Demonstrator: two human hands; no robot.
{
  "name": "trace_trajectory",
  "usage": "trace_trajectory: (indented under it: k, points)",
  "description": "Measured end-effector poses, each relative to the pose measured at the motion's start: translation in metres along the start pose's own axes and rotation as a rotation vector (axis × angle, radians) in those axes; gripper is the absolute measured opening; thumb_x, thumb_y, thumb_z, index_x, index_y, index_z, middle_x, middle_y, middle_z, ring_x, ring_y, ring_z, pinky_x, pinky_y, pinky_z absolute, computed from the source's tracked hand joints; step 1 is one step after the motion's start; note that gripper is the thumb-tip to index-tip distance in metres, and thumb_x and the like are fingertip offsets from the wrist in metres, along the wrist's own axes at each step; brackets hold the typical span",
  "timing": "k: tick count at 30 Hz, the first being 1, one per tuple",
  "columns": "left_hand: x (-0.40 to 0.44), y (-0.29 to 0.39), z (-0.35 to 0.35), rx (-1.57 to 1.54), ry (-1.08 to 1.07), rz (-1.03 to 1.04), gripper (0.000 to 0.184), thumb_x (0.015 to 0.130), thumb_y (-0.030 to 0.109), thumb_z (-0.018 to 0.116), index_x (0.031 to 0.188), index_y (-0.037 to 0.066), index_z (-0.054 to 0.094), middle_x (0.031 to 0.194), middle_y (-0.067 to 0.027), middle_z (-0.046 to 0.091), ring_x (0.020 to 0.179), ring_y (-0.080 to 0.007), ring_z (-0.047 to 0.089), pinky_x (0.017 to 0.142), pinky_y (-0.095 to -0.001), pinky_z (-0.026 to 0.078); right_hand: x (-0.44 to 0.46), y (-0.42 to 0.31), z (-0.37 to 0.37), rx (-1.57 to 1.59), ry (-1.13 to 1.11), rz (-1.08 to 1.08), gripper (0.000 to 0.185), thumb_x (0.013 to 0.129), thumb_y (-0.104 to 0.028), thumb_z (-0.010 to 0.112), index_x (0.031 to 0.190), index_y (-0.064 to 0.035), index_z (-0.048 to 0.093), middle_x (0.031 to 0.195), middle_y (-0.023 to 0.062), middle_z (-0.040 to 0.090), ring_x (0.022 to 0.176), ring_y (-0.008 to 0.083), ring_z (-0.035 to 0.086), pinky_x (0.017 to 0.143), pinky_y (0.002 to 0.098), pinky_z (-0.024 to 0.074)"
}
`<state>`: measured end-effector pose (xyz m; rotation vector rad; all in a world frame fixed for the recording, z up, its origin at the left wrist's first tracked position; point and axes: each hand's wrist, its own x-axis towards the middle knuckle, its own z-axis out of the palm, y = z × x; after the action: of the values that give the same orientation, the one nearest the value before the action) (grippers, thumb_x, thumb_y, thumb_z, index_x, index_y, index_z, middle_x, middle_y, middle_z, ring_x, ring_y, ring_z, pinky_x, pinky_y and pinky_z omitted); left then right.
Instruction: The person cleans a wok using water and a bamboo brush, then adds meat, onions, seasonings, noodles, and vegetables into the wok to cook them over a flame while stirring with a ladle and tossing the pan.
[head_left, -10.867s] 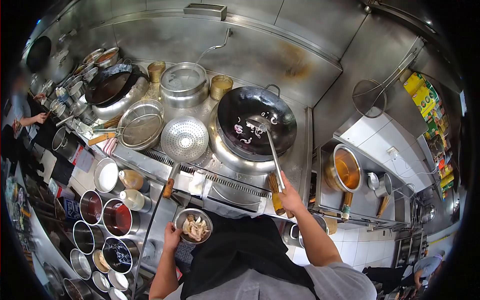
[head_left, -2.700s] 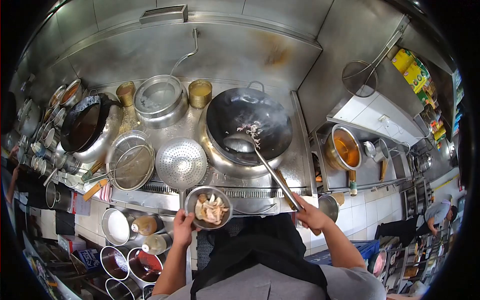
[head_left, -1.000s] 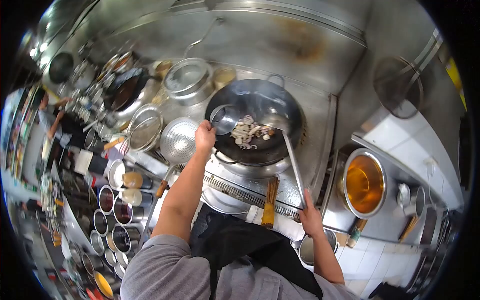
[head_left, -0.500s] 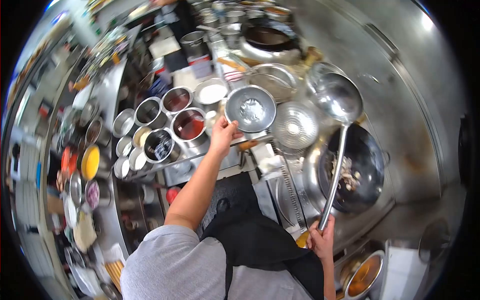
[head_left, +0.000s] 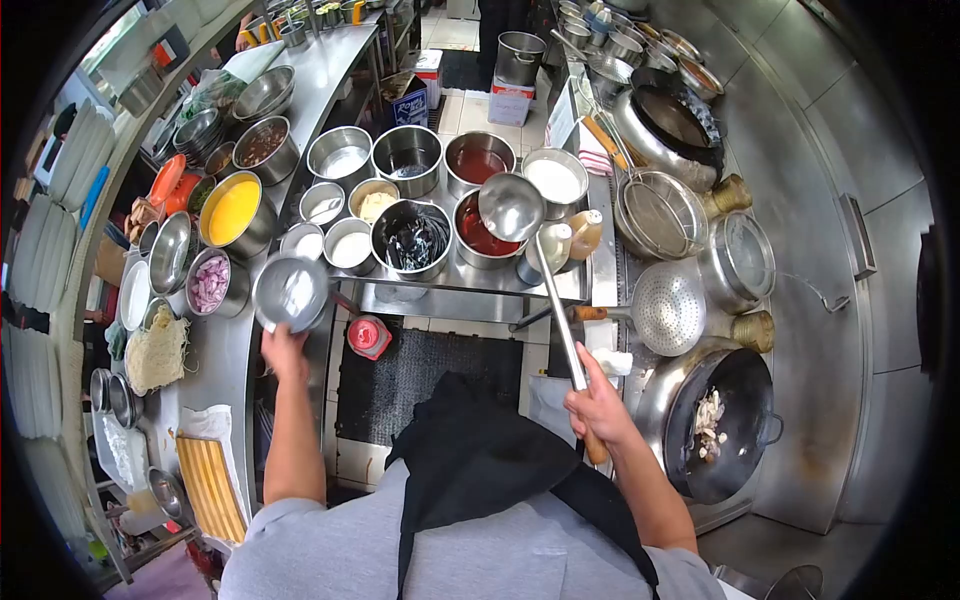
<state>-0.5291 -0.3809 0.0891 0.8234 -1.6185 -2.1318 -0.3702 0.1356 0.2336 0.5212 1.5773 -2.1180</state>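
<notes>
- I am holding the steel bowl [head_left: 290, 291] in my left hand [head_left: 287, 352], left of centre in the frame; the fingers are closing on its near rim, though blur is hiding how tightly.
- I am gripping the ladle [head_left: 511, 207] by its long handle in my right hand [head_left: 602, 402], right of centre; the fingers are curling around it, with one digit lying along the shaft, and the wooden end is poking out below.
- The ladle's cup is hanging above the pot of red sauce [head_left: 478, 240], upper centre; I cannot tell whether it is touching the rim.
- Stacked plates [head_left: 35, 385] are lining the left edge, and a slatted board [head_left: 210, 487] is lying on white cloth at lower left.
- The pot of yellow liquid [head_left: 231, 210] is standing at upper left, above the pot of chopped purple onion [head_left: 210, 284].
- A red container [head_left: 369, 337] is standing by the dark floor mat [head_left: 430, 385], near centre.
- Two squeeze bottles [head_left: 584, 236] are standing beside the red sauce.
- The perforated strainer [head_left: 669, 308] is lying right of centre.
- The black wok [head_left: 745, 440] is resting tilted at lower right, holding pale cooked pieces [head_left: 709, 420]; the metal wall [head_left: 825, 370] is rising beyond it.
</notes>
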Motion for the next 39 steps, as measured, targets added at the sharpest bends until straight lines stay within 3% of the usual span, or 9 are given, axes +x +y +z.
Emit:
trace_trajectory:
  k: [5,9,13,17,27,29,33,37,39]
  points:
    - [0.004,-0.021,-0.162,-0.044,0.465,0.033,0.022,0.091,0.014,0.056,0.103,-0.005,0.054,0.099,-0.0152,0.065,0.077,-0.0271,0.069,0.066,-0.0361,0.059,0.039,-0.014,0.017,-0.457,0.113,0.062,0.084,0.091,0.003,0.050,0.159,-0.0229,0.009,0.059,-0.0012,0.045,0.045,0.0109,0.048,0.042,0.0284,0.0421]
    - [-0.002,0.010,-0.172,-0.012,0.624,0.059,0.032,0.096,0.020,0.051,0.111,-0.009,0.050,0.108,-0.0207,0.063,0.089,-0.0314,0.069,0.071,-0.0364,0.060,0.053,-0.021,0.021,-0.653,0.110,0.051,0.084,0.090,0.003,0.050,0.159,-0.0237,0.010,0.059,-0.0011,0.045,0.045,0.0117,0.048,0.042,0.0297,0.0419]
    - [0.006,0.005,-0.146,-0.130,0.591,0.061,0.049,0.102,0.033,0.047,0.129,-0.006,0.037,0.128,-0.0252,0.054,0.107,-0.0336,0.064,0.079,-0.0377,0.058,0.056,-0.017,0.016,-0.288,0.022,0.151,0.085,0.091,0.003,0.049,0.159,-0.0277,0.007,0.062,0.0020,0.046,0.044,0.0125,0.046,0.042,0.0300,0.0416]
    - [0.005,-0.031,-0.090,-0.002,0.205,-0.140,0.038,0.102,0.035,0.048,0.130,0.010,0.042,0.116,-0.0184,0.060,0.093,-0.0294,0.067,0.071,-0.0351,0.057,0.044,-0.013,0.015,0.171,-0.075,0.064,0.087,0.093,-0.001,0.050,0.158,-0.0331,0.001,0.069,0.0054,0.047,0.043,0.0108,0.044,0.041,0.0286,0.0410]
    - [-0.027,-0.144,0.084,0.878,-1.038,-0.675,0.025,0.098,0.032,0.055,0.111,0.010,0.053,0.095,-0.0073,0.065,0.070,-0.0204,0.066,0.054,-0.0281,0.051,-0.043,0.034,0.008,0.950,-0.238,-0.356,0.090,0.096,-0.007,0.055,0.158,-0.0364,-0.003,0.080,0.0078,0.048,0.040,0.0063,0.037,0.038,0.0248,0.0358]
    - [0.009,-0.198,0.079,0.988,-1.306,-0.717,0.020,0.096,0.025,0.057,0.103,0.007,0.058,0.086,-0.0066,0.065,0.063,-0.0194,0.064,0.048,-0.0302,0.049,-0.099,0.046,0.011,0.892,-0.050,-0.424,0.094,0.094,-0.006,0.058,0.158,-0.0368,-0.003,0.077,0.0076,0.048,0.039,0.0065,0.035,0.037,0.0248,0.0319]
    - [0.000,-0.200,0.110,1.148,-1.355,-0.619,0.016,0.087,0.013,0.060,0.101,0.004,0.061,0.080,-0.0062,0.064,0.060,-0.0184,0.063,0.046,-0.0311,0.048,-0.206,0.059,0.014,0.521,0.697,-0.320,0.103,0.079,0.010,0.054,0.159,-0.0331,0.005,0.069,0.0064,0.050,0.040,0.0097,0.038,0.037,0.0243,0.0282]
    - [-0.013,-0.236,0.166,1.524,-1.686,-0.584,0.020,0.086,0.010,0.061,0.105,0.003,0.061,0.087,-0.0082,0.068,0.065,-0.0193,0.067,0.048,-0.0329,0.052,-0.246,0.020,0.007,0.120,1.196,-0.166,0.088,0.085,0.007,0.049,0.159,-0.0275,0.016,0.069,0.0001,0.052,0.044,0.0076,0.045,0.041,0.0246,0.0372]
    - [-0.049,-0.231,0.202,1.607,-1.842,-0.322,0.025,0.089,0.015,0.063,0.111,0.003,0.061,0.090,-0.0086,0.069,0.067,-0.0201,0.068,0.049,-0.0327,0.052,-0.233,0.051,-0.005,0.449,1.147,-0.604,0.087,0.092,0.001,0.055,0.159,-0.0312,0.011,0.063,-0.0013,0.046,0.043,0.0068,0.039,0.039,0.0235,0.0342]
